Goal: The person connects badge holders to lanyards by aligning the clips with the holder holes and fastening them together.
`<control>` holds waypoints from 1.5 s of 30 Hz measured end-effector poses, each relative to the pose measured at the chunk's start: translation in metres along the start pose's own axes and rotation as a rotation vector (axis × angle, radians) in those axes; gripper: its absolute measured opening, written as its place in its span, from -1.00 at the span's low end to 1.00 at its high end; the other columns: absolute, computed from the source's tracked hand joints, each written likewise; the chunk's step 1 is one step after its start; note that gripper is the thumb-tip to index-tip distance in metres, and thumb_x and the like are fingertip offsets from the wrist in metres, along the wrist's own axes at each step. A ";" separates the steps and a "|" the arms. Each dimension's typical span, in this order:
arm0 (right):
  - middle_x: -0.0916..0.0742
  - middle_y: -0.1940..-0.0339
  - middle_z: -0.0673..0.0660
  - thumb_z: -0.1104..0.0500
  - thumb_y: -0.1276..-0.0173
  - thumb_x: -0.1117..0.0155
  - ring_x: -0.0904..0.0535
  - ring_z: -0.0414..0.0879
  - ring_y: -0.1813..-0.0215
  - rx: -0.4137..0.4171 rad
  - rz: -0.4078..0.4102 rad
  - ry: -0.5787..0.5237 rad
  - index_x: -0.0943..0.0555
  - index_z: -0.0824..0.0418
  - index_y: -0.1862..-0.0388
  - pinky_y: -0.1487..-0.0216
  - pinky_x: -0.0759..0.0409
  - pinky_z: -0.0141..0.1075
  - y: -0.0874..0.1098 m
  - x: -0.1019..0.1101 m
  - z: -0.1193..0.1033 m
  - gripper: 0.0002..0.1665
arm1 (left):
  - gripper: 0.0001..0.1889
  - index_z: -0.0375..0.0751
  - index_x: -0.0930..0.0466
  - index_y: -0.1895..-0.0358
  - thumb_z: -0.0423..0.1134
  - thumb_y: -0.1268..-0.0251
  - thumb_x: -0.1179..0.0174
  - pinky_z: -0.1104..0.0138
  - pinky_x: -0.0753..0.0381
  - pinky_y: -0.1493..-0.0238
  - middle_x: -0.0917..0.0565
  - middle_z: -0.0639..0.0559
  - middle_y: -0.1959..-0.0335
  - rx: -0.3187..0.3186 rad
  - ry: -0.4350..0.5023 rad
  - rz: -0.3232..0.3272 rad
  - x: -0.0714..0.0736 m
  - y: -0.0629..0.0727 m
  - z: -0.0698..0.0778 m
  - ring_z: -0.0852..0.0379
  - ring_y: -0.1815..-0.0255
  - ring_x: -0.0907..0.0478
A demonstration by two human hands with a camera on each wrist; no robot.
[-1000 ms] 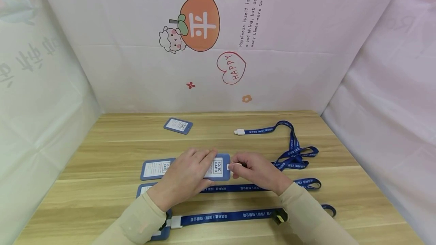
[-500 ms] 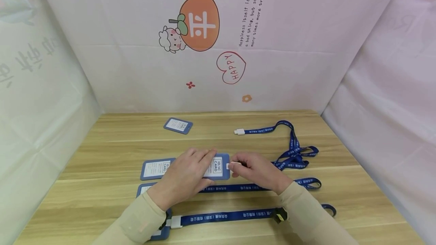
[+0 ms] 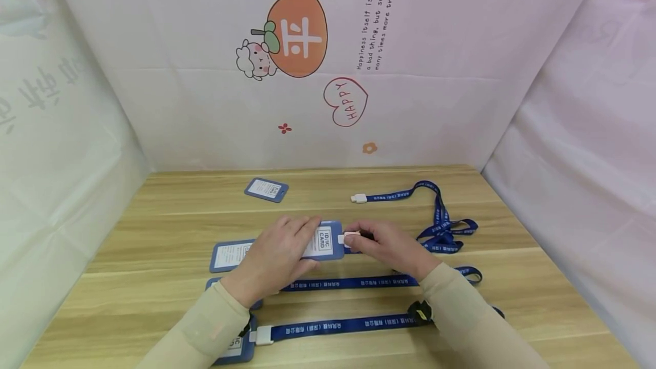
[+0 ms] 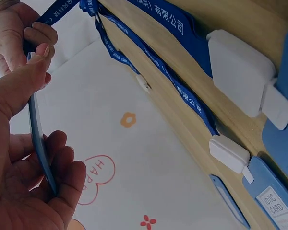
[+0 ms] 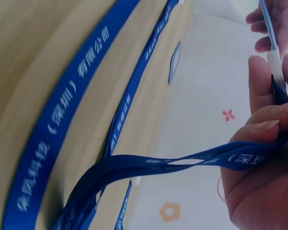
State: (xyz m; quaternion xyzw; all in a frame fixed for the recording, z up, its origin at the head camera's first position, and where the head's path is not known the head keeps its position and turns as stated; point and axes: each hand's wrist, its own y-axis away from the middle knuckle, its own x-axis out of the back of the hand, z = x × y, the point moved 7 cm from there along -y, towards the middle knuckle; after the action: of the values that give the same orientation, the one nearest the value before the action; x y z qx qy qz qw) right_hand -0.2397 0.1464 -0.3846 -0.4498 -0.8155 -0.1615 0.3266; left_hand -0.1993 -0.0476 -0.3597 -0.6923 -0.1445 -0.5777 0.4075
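Observation:
My left hand (image 3: 277, 255) holds a blue ID card holder (image 3: 324, 242) by its long edges, thumb on the near side. In the left wrist view the holder is seen edge-on, raised off the table. My right hand (image 3: 386, 246) pinches the white clip (image 3: 351, 238) at the holder's right end. From that clip a blue lanyard (image 5: 197, 163) trails under my right fingers down to the table. Whether the clip's tab is fully through the holder's slot cannot be made out.
Another card holder (image 3: 229, 256) lies left of my left hand. Nearer, two straight lanyards (image 3: 353, 282) run right from holders partly hidden by my left arm. At the back are a lone card holder (image 3: 266, 189) and a lanyard's white clip (image 3: 359, 198). A white cloth wall (image 3: 205, 118) stands behind.
Both hands have raised the card holder and clip a little and shifted them slightly away from me. The lanyard below the clip now shows more. My grips look the same.

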 end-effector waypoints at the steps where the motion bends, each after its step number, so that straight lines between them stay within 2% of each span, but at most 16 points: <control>1: -0.74 0.17 -0.11 -0.18 -0.61 -0.16 -0.64 -0.06 0.17 -0.007 0.005 0.010 -0.69 -0.06 -0.11 0.16 -0.68 -0.30 0.000 0.002 0.001 -0.66 | -0.17 -0.23 -0.39 -0.52 0.20 -0.35 -0.37 0.17 -0.64 -0.31 -0.62 -0.12 -0.36 0.002 0.001 0.002 0.000 -0.001 -0.001 -0.01 -0.24 -0.61; 7: -0.73 0.11 -0.11 -0.26 -0.54 -0.22 -0.61 -0.11 0.15 -0.060 0.035 0.085 -0.68 -0.10 -0.18 0.11 -0.67 -0.26 0.003 0.021 0.009 -0.58 | -0.15 -0.21 -0.37 -0.54 0.23 -0.35 -0.35 0.14 -0.62 -0.36 -0.59 -0.11 -0.40 0.015 0.016 0.004 -0.002 -0.006 -0.003 -0.03 -0.31 -0.59; 11: -0.75 0.06 -0.13 -0.24 -0.53 -0.26 -0.63 -0.12 0.11 -0.083 0.068 0.105 -0.69 -0.15 -0.17 0.07 -0.68 -0.23 0.006 0.036 0.017 -0.63 | -0.14 -0.21 -0.38 -0.54 0.24 -0.33 -0.36 0.16 -0.62 -0.35 -0.59 -0.10 -0.40 0.023 0.011 0.010 -0.003 -0.010 -0.005 -0.01 -0.30 -0.59; 18: -0.78 0.14 -0.17 -0.16 -0.50 -0.34 -0.65 -0.17 0.14 -0.015 0.139 0.193 -0.74 -0.16 -0.04 0.10 -0.69 -0.23 0.012 0.061 0.022 -0.76 | -0.12 -0.25 -0.40 -0.52 0.26 -0.30 -0.38 0.18 -0.64 -0.32 -0.61 -0.11 -0.37 0.025 0.011 0.026 -0.003 -0.013 -0.006 0.00 -0.27 -0.60; 22: -0.78 0.13 -0.20 -0.14 -0.47 -0.38 -0.67 -0.22 0.11 -0.013 0.173 0.238 -0.75 -0.17 -0.03 0.06 -0.70 -0.22 0.016 0.075 0.028 -0.77 | -0.12 -0.25 -0.39 -0.52 0.23 -0.30 -0.39 0.15 -0.62 -0.35 -0.60 -0.12 -0.38 0.043 0.028 0.013 -0.003 -0.014 -0.008 -0.02 -0.31 -0.58; 29: -0.80 0.13 -0.17 -0.05 -0.46 -0.41 -0.68 -0.20 0.07 -0.006 0.191 0.283 -0.78 -0.12 0.02 0.02 -0.71 -0.17 0.018 0.095 0.039 -0.82 | -0.11 -0.26 -0.38 -0.53 0.20 -0.28 -0.43 0.11 -0.59 -0.38 -0.60 -0.13 -0.39 0.081 0.042 -0.001 -0.003 -0.011 -0.016 -0.05 -0.34 -0.56; 35: -0.80 0.13 -0.15 -0.09 -0.44 -0.43 -0.70 -0.20 0.09 -0.013 0.240 0.339 -0.79 -0.14 0.04 0.06 -0.72 -0.16 0.022 0.108 0.045 -0.82 | -0.10 -0.26 -0.36 -0.54 0.19 -0.27 -0.44 0.08 -0.60 -0.38 -0.60 -0.13 -0.38 0.117 0.055 -0.024 -0.003 -0.006 -0.024 -0.07 -0.35 -0.55; 45: -0.83 0.07 -0.08 -0.18 -0.47 -0.37 -0.75 -0.10 0.05 -0.087 0.263 0.413 -0.79 -0.13 0.02 0.03 -0.75 -0.03 0.032 0.129 0.059 -0.74 | -0.08 -0.27 -0.33 -0.56 0.15 -0.27 -0.46 0.04 -0.58 -0.39 -0.57 -0.16 -0.40 0.158 0.060 -0.060 -0.004 0.002 -0.039 -0.12 -0.37 -0.51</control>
State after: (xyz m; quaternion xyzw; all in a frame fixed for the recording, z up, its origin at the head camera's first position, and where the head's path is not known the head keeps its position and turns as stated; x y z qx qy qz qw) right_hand -0.2852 0.2778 -0.3410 -0.5232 -0.6581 -0.2413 0.4848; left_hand -0.2251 -0.0763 -0.3640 -0.6359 -0.1981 -0.5969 0.4474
